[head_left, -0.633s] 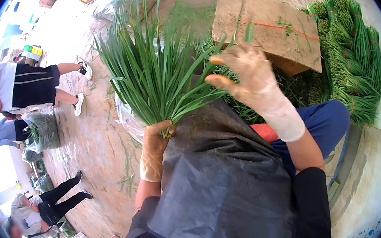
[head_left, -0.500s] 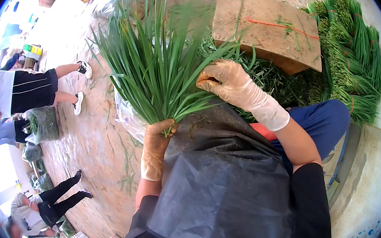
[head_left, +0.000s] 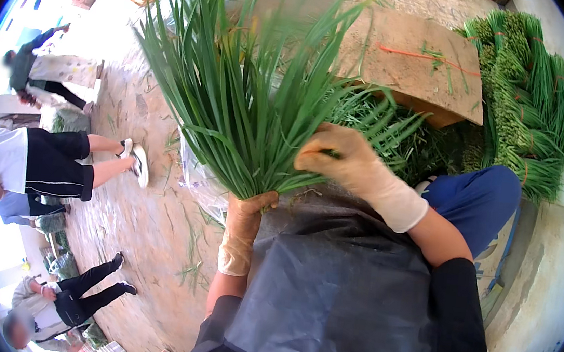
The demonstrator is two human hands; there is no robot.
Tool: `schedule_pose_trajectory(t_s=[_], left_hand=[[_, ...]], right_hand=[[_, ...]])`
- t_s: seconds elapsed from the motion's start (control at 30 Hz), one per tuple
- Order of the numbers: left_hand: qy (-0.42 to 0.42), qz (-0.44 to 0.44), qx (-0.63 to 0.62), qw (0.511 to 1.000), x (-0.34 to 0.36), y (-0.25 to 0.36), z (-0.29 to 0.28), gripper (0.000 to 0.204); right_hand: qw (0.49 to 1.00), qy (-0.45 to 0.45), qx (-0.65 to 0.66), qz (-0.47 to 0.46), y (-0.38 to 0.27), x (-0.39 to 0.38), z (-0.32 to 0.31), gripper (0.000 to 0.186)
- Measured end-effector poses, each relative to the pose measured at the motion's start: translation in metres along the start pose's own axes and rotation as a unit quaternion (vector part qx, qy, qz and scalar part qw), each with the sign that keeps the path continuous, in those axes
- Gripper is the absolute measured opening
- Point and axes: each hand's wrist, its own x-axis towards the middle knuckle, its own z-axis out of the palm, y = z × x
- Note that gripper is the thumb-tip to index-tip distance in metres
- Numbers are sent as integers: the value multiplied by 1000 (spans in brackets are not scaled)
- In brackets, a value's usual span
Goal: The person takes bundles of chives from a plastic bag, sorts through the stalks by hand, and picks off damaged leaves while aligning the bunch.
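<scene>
Dark apron [head_left: 338, 299] fills the lower centre; beyond it fans the bunch of long green leaves [head_left: 248, 104], its base clasped in the gloved left hand [head_left: 247, 215]. The gloved right hand [head_left: 347, 161] — spread wide moments earlier — now sits lower, fingers drawn together at the bunch's right edge; whether they pinch anything cannot be told. Work has apparently passed from reaching to close handling.

No text, labels, brands, numbers or signs readable in view

Bunch [head_left: 250, 118] left of board [head_left: 414, 59], perhaps touching; bundles [head_left: 524, 105] right.
</scene>
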Motion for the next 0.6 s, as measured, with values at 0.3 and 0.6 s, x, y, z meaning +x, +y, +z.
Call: schedule_pose_trajectory(t_s=[0.3, 0.6], left_hand=[[-18, -18, 54, 998, 2, -10, -30, 25], [-56, -37, 136, 988, -6, -11, -28, 43]], right_hand=[[885, 166, -405, -157, -59, 2, -44, 20], [979, 65, -191, 17, -51, 43, -7, 43]])
